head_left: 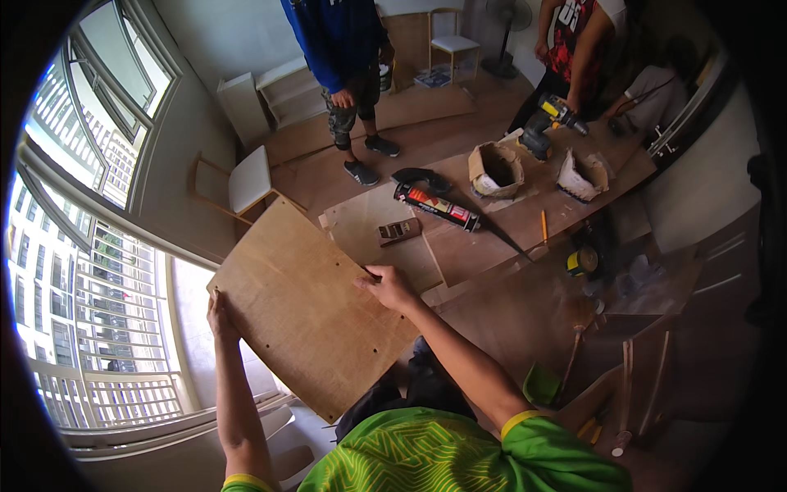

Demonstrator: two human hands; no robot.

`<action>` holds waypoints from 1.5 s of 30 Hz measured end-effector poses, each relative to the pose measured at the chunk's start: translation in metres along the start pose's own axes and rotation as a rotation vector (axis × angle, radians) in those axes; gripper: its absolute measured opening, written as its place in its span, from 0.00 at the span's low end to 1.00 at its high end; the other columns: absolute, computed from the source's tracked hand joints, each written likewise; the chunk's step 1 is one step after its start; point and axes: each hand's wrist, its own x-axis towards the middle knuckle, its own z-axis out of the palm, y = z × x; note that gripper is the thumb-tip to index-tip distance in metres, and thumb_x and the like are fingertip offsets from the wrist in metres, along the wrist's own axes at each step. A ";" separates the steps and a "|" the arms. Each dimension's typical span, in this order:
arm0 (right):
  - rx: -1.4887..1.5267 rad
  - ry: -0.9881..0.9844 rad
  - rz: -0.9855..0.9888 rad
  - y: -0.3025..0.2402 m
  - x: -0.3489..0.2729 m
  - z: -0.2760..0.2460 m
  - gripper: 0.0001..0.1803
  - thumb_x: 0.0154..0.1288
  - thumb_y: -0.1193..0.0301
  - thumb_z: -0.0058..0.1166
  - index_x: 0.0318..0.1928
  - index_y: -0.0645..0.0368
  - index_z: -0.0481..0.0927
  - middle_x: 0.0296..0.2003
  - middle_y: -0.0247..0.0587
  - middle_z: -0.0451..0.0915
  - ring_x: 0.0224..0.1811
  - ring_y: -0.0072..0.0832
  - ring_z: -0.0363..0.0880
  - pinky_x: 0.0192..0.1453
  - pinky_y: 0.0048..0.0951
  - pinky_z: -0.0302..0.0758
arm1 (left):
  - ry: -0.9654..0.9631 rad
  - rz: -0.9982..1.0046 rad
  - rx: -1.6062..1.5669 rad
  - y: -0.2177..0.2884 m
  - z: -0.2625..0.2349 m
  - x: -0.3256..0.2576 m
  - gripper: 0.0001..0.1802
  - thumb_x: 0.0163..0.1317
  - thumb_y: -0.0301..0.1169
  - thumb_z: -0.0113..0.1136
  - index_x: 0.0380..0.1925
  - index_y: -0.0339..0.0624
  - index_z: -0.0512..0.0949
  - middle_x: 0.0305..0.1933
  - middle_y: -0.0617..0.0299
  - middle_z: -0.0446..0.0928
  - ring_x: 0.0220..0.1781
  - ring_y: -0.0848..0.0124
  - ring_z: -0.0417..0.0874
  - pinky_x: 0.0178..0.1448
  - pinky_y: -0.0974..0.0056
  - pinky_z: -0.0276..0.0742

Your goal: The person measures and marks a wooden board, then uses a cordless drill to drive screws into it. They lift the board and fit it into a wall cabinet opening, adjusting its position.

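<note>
Plywood panel (307,307) held tilted above lap, beside the worktable (492,238); left hand (218,316) and right hand (387,285) each clamp 1 opposite edge; edge-only hold could slip, corner hitting caulking gun (436,205).

Bright barred windows (90,271), white chair (250,180), wooden floor (426,139).
</note>
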 end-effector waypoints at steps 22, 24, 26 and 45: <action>-0.782 0.293 -0.309 -0.030 0.038 -0.077 0.24 0.59 0.74 0.64 0.57 0.50 0.80 0.47 0.38 0.83 0.52 0.38 0.82 0.59 0.47 0.72 | -0.273 -0.134 -0.011 -0.050 0.054 0.084 0.30 0.76 0.44 0.59 0.69 0.36 0.69 0.64 0.46 0.77 0.62 0.54 0.81 0.64 0.50 0.82; -0.683 0.447 -0.233 -0.054 0.009 -0.098 0.25 0.57 0.77 0.65 0.57 0.52 0.80 0.42 0.39 0.84 0.47 0.39 0.85 0.51 0.43 0.79 | -0.463 -0.118 -0.084 -0.048 0.069 0.095 0.27 0.77 0.42 0.58 0.67 0.38 0.71 0.62 0.47 0.78 0.60 0.53 0.83 0.61 0.47 0.85; -0.545 0.597 -0.013 -0.062 -0.021 -0.136 0.25 0.58 0.73 0.68 0.58 0.56 0.79 0.44 0.44 0.85 0.47 0.41 0.85 0.50 0.43 0.81 | -0.405 -0.157 -0.005 -0.048 0.088 0.108 0.27 0.77 0.42 0.57 0.69 0.39 0.71 0.64 0.49 0.78 0.62 0.55 0.82 0.65 0.49 0.82; -0.719 1.081 0.631 0.066 0.036 -0.302 0.41 0.58 0.69 0.66 0.72 0.61 0.65 0.61 0.53 0.74 0.63 0.50 0.75 0.69 0.49 0.69 | -0.497 -0.550 -0.053 -0.065 0.206 0.104 0.37 0.76 0.55 0.52 0.74 0.42 0.67 0.74 0.48 0.70 0.72 0.50 0.73 0.70 0.43 0.75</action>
